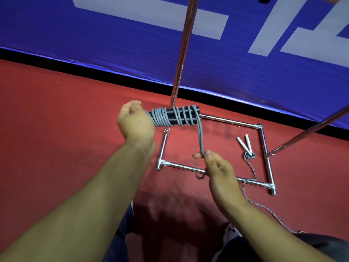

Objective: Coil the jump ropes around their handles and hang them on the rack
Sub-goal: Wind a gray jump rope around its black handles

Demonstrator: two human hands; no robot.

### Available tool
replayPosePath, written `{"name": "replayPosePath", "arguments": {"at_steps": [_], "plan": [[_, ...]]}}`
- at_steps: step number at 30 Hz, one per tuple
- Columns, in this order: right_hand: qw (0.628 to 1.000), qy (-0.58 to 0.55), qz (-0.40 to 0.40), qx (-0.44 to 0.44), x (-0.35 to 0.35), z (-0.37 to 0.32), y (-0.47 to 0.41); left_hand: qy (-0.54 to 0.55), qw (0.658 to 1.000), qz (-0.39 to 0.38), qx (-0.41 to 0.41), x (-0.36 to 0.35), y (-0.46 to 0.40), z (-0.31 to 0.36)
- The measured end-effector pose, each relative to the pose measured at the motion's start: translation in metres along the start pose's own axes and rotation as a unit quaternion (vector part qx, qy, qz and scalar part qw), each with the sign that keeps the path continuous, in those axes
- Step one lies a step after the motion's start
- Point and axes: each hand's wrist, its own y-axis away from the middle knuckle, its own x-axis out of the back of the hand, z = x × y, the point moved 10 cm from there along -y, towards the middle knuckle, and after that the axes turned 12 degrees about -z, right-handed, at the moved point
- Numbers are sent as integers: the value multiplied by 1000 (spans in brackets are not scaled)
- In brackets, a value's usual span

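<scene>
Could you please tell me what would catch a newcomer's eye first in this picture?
At centre, the left hand grips a pair of black handles wound with thick grey rope, while the right hand pinches the rope's loose end below. Behind them the chrome tube rack stands on the red floor before a blue banner. Inside its base lies a second jump rope with white handles, its thin grey cord uncoiled.

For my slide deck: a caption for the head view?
Left hand holds black handles; right hand pinches grey rope.
</scene>
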Motion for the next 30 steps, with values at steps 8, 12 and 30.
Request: {"name": "replayPosePath", "arguments": {"at_steps": [8,12,30], "plan": [[955,280,-92,27,2,-18,-19,-39,998,-20,-33,-6,7,13],[910,388,-144,-26,0,-9,-23,-59,993,-78,-62,-22,20,14],[964,220,13,151,5,-51,3,-13,999,-19,27,-3,10,-2]]}}
